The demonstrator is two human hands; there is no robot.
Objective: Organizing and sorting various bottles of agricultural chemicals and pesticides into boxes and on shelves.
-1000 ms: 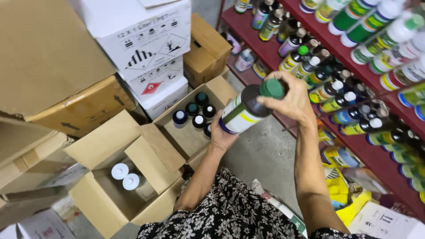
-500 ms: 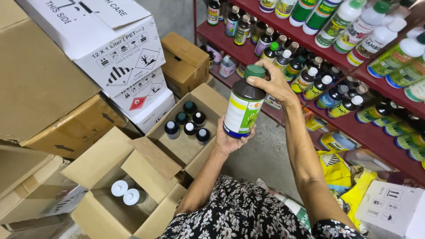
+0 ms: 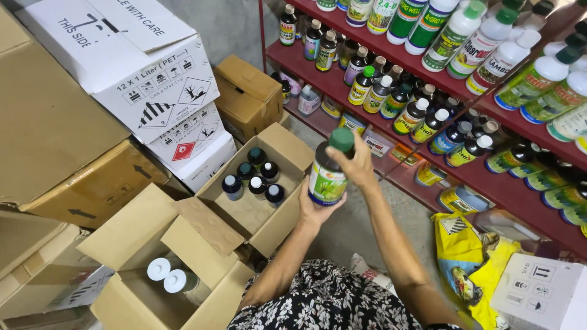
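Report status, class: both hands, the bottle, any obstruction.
Left hand cups dark bottle from below. Right hand grips its green cap. Open carton of bottles beneath; nothing blocking.

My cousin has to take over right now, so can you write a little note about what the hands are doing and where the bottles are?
Left hand cups the base of a dark bottle with a green cap; right hand grips its top. Bottle is upright, held above the open box, beside the red shelves.
Done: bottle is out of the box.
Left: six bottles stand in that box; two white-capped ones in the nearer box.
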